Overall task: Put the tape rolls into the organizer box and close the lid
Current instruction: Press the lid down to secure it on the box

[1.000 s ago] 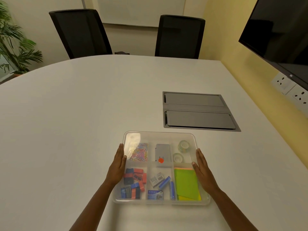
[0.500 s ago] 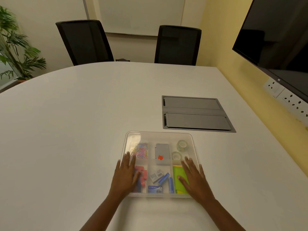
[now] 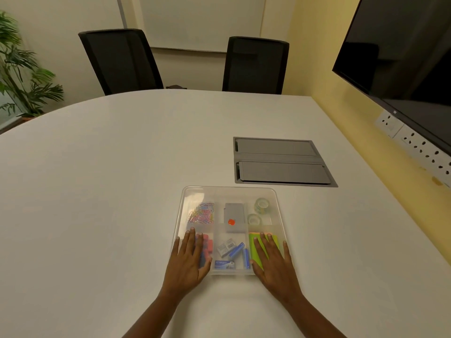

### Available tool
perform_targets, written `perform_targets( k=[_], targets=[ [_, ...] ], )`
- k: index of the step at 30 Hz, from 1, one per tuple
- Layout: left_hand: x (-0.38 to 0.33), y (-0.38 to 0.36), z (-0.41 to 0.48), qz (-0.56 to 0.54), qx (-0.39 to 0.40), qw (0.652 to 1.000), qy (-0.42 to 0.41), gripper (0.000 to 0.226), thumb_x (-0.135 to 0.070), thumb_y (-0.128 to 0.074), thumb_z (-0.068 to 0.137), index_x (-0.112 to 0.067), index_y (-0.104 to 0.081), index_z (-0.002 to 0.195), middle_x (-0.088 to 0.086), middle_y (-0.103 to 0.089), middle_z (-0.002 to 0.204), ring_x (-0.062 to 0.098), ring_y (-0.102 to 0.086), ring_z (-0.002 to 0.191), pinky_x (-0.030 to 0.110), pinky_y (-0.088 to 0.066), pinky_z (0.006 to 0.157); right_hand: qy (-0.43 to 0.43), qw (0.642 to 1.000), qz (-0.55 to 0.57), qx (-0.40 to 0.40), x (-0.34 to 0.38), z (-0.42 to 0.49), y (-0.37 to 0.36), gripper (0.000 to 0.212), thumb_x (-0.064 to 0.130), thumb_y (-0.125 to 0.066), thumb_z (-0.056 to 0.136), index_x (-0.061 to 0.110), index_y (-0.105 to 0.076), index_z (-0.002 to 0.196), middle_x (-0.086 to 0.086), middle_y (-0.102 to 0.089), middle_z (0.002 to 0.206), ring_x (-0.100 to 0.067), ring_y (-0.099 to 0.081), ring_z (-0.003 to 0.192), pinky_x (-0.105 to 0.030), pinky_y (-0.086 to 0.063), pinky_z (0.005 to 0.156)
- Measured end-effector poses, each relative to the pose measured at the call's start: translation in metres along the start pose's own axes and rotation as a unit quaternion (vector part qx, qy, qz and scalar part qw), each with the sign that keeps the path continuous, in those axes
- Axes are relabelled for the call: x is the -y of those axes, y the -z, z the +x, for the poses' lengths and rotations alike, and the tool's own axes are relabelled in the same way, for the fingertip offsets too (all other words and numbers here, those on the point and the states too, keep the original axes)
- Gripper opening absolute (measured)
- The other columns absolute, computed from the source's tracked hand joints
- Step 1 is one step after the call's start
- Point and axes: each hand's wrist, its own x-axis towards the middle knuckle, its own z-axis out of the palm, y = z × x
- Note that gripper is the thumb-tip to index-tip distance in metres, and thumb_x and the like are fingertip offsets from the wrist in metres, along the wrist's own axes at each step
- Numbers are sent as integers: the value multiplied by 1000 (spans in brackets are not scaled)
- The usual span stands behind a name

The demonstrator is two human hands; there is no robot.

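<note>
The clear plastic organizer box (image 3: 230, 191) lies on the white table in front of me, with its transparent lid on top. Two clear tape rolls sit in its far right compartment: one (image 3: 262, 205) at the back, the other (image 3: 253, 219) just nearer. Other compartments hold coloured paper clips, a grey stapler, small boxes and green sticky notes. My left hand (image 3: 188, 263) lies flat on the lid's near left corner, fingers spread. My right hand (image 3: 272, 261) lies flat on the near right corner, over the sticky notes.
A grey cable hatch (image 3: 280, 163) is set into the table behind the box to the right. Two black chairs (image 3: 255, 64) stand at the far edge. A dark screen (image 3: 402, 52) and wall sockets are on the right wall, a plant (image 3: 22, 69) at far left.
Both hands moved from the box's left and right sides onto the top of the lid at its near corners, and now rest flat there.
</note>
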Motion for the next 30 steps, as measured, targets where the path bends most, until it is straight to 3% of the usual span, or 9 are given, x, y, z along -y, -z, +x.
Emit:
perform_targets(
  k=[5,7,8,10,15,18,20,22,30],
  targets=[
    [-4,-2,1,-26,18,999,3,68,-57,2,88,-17,1,143,15,-40,139,5,23,139,25,25,108,-7,1000,-8,-30,4,-2,5,79,43,6,96,17,-67,114,-6,-69,120,-26,-66,108,-36,11,116],
    [-2,-11,2,-28,-11,999,-22,87,-68,12,79,-11,-8,141,12,-19,147,15,-6,144,19,33,102,-31,999,7,-12,6,-6,8,82,43,7,96,18,-69,111,-5,-70,117,-25,-65,110,-45,-21,115],
    [1,-16,3,-30,-30,999,-18,97,-73,20,69,-11,-1,140,12,-4,151,23,-4,144,17,36,99,-51,998,19,-15,5,-7,7,83,44,8,96,18,-70,108,-6,-71,116,-26,-60,114,-50,-42,102],
    [2,-17,5,-66,-9,997,33,99,-75,22,63,-15,6,140,12,9,153,29,4,144,21,30,106,-85,995,41,-40,3,-7,10,85,47,9,95,12,-67,114,-12,-66,123,-32,-48,123,-55,-52,86],
    [-1,7,20,-108,-36,979,169,53,-20,-32,96,-4,-9,142,22,-8,154,34,-11,143,42,-17,118,-197,951,230,-67,-21,12,7,52,24,-35,100,6,-17,145,-16,-18,156,-28,-21,144,-43,-23,117],
    [0,15,27,-156,4,968,197,65,-26,-47,93,-4,-9,142,20,-12,154,33,-18,142,40,-26,115,-265,897,348,-61,-33,23,9,39,12,-38,99,-3,-38,135,-24,-42,142,-35,-41,131,-38,-38,102],
    [-1,18,31,-254,15,940,227,63,-22,-57,88,-5,-21,138,19,-32,148,33,-37,133,45,-38,109,-286,870,398,-50,-38,28,10,21,6,-39,96,-1,-56,86,-22,-65,96,-36,-57,98,-36,-41,77],
    [-1,19,35,-277,-20,929,242,50,-12,-56,88,-5,-33,132,19,-49,132,33,-52,116,44,-49,97,-300,856,416,-59,-42,34,9,33,1,-41,93,5,-40,60,-10,-49,61,-28,-48,73,-33,-31,64],
    [3,20,68,-272,-77,927,246,38,4,-53,84,1,-46,121,26,-58,107,38,-60,91,41,-52,76,-302,832,457,-88,-50,59,12,23,0,-44,92,1,-50,70,-15,-54,73,-24,-44,71,-31,-28,63]
  ],
)
